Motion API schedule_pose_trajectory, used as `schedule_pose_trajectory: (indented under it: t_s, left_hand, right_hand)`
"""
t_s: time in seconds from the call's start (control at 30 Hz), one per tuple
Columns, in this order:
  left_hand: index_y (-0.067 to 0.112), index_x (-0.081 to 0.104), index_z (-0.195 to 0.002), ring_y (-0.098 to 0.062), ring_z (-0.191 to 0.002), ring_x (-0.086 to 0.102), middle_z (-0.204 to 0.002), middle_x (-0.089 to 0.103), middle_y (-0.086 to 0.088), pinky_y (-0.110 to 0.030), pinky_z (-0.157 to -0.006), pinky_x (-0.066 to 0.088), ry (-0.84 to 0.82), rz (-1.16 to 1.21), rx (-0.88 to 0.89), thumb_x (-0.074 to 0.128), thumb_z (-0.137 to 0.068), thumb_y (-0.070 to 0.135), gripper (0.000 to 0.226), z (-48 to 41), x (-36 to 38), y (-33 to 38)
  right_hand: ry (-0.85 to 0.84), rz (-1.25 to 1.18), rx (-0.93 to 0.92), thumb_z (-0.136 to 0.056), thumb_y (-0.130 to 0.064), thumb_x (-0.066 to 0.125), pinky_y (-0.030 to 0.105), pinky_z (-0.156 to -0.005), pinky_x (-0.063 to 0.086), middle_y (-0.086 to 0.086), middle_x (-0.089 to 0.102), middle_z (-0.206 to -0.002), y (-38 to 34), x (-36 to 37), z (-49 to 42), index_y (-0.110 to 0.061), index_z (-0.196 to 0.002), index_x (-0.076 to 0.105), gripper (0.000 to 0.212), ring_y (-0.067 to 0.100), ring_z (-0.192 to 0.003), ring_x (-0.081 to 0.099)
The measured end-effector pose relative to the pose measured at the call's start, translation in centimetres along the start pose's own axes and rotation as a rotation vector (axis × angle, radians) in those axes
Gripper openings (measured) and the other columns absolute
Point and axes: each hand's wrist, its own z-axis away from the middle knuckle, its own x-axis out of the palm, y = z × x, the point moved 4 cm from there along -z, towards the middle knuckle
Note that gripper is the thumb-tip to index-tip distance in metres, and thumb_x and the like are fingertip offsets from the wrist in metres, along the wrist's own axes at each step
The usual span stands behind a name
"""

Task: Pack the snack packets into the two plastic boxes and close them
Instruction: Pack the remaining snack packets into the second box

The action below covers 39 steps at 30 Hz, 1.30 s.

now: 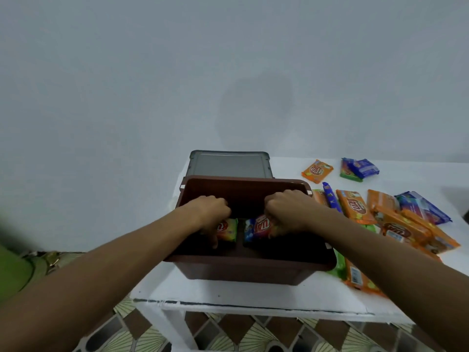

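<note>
1. A pale wall [127, 85] fills the top half of the view.
2. The floor [241, 334] has brown and cream tiles in a diamond pattern.
3. A white table [228, 293] stands against the wall.
4. A brown box [243, 271] sits open on the table. A grey box [229, 163] stands just behind it with a flat lid on top.
5. Snack packets [396, 224] lie in a pile on the table, right of the brown box. Most are orange and some are blue.
6. The left hand [210, 212] is inside the brown box. Its fingers curl round an orange and green packet [228, 229].
7. The right hand [286, 209] is in there too, gripping a blue and red packet [258, 228].
8. The packets have a red logo with white letters, too blurry to read.
</note>
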Motion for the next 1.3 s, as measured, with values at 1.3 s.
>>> schedule_pose_trajectory:
  t_s: [1.3]
  left_hand:
    - [0.019,0.057,-0.111,-0.025,-0.099,0.057,-0.11,0.058,-0.003,-0.035,-0.076,0.045,0.372,0.239,-0.068,0.053,-0.088,0.056,0.044,-10.6,-16.2,15.5]
  right_hand:
    - [0.376,-0.536,0.627,-0.09,-0.018,0.05,0.034,-0.072,0.048,-0.004,0.062,-0.09,20.8,9.4,19.1,-0.02,-0.089,0.06,0.011,0.016,-0.086,0.055]
